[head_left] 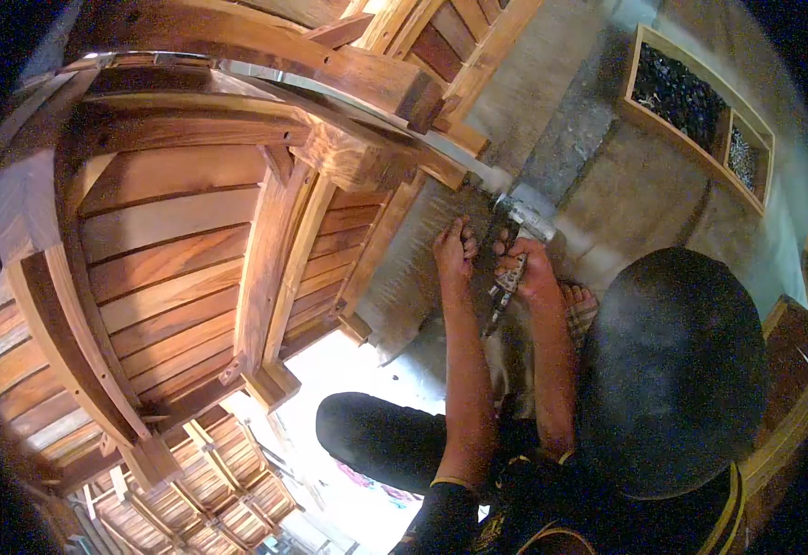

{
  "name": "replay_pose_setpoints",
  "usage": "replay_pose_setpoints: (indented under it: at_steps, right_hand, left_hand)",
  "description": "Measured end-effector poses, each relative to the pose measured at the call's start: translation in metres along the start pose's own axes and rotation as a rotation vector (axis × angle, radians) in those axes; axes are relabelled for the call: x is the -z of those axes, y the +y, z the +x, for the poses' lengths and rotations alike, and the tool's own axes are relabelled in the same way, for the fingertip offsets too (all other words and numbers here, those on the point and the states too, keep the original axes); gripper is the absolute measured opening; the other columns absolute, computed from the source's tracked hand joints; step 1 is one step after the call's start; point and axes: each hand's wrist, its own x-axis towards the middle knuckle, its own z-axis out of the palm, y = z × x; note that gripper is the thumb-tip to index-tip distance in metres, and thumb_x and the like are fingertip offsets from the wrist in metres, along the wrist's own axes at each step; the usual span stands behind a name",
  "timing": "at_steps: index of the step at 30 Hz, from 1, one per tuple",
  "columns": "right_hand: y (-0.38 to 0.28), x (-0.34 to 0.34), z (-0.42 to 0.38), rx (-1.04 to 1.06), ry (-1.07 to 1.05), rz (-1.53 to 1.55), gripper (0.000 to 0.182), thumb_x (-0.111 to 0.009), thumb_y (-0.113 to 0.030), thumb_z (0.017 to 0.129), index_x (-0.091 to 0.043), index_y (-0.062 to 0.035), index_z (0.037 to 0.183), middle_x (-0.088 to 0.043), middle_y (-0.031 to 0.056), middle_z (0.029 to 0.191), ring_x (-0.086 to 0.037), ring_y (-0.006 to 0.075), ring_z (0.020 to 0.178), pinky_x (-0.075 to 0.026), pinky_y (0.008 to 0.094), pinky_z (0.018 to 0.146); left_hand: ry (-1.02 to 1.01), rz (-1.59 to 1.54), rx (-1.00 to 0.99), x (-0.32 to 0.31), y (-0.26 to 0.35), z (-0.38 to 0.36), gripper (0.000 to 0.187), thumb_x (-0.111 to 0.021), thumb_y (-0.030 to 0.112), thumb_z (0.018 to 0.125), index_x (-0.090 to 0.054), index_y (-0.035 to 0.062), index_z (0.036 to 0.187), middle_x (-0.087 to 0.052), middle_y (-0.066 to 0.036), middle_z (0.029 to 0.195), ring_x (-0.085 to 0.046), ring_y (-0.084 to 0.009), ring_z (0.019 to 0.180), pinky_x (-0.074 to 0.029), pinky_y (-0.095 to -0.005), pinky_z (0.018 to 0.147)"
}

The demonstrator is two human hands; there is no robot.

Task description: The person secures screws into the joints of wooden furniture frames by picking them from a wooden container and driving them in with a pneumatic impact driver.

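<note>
My right hand (528, 263) is wrapped around the grip of a silver drill-like power tool (528, 216). The tool's nose points to the upper left, close to the end of a wooden rail (446, 169). Just left of the tool, my left hand (456, 246) is closed with its fingers curled. Whatever it may hold is too small to make out. Slatted wooden furniture (182, 248) with thick legs and braces stands to the left of both hands, its end near the tool.
A shallow wooden box (670, 143) at upper right has two compartments, with dark small pieces in one and silvery ones in the other. My dark-clad knees (672, 370) flank my arms. More slatted wooden pieces (205, 467) lie at lower left. Brown sheeting (644, 190) covers the floor.
</note>
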Motion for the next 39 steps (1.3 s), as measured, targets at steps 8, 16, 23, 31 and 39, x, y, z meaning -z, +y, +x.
replay_pose_setpoints:
  at_steps: [8,16,23,31,39]
  right_hand:
    - [0.002,-0.008,0.001,-0.030,0.042,0.006,0.025,-0.052,-0.012,0.076,-0.055,-0.0080,0.100,-0.056,0.0057,0.070,-0.042,0.0107,0.044,-0.040,0.0287,0.045]
    - [-0.003,-0.001,-0.003,-0.022,0.071,-0.008,0.033,-0.051,-0.007,0.077,-0.056,-0.0083,0.109,-0.058,0.0058,0.075,-0.042,0.0097,0.046,-0.040,0.0284,0.047]
    - [-0.002,-0.011,-0.010,-0.018,0.115,-0.061,0.032,-0.053,-0.001,0.075,-0.055,-0.0097,0.105,-0.060,0.0023,0.084,-0.045,0.0096,0.047,-0.043,0.0343,0.052]
    - [-0.002,0.005,-0.001,0.001,-0.054,-0.021,0.030,-0.052,0.002,0.072,-0.052,-0.0117,0.099,-0.057,0.0011,0.083,-0.045,0.0113,0.046,-0.045,0.0354,0.053]
    - [-0.002,0.008,0.001,0.044,0.023,-0.036,0.031,-0.051,0.002,0.072,-0.052,-0.0117,0.100,-0.057,0.0014,0.084,-0.045,0.0118,0.045,-0.049,0.0385,0.054]
  left_hand:
    - [-0.004,0.059,-0.029,0.001,-0.001,-0.002,0.021,-0.055,0.019,0.094,-0.060,0.0000,0.103,-0.049,-0.001,0.067,-0.040,-0.0080,0.045,-0.027,-0.0215,0.036]
    - [-0.041,-0.059,0.016,0.004,-0.003,0.003,0.019,-0.057,0.018,0.093,-0.059,0.0004,0.102,-0.049,-0.001,0.067,-0.040,-0.0083,0.045,-0.026,-0.0223,0.036]
    - [-0.015,-0.053,0.020,-0.002,0.002,-0.004,0.018,-0.057,0.017,0.093,-0.059,0.0002,0.100,-0.047,-0.001,0.065,-0.040,-0.0093,0.044,-0.026,-0.0227,0.036]
    - [0.002,-0.014,0.006,-0.002,0.001,-0.003,0.020,-0.056,0.018,0.094,-0.059,-0.0003,0.101,-0.048,-0.001,0.065,-0.039,-0.0091,0.044,-0.026,-0.0229,0.036]
    - [-0.056,-0.044,0.009,0.002,-0.001,0.001,0.021,-0.055,0.018,0.094,-0.058,-0.0002,0.104,-0.048,-0.001,0.066,-0.039,-0.0083,0.044,-0.027,-0.0220,0.035]
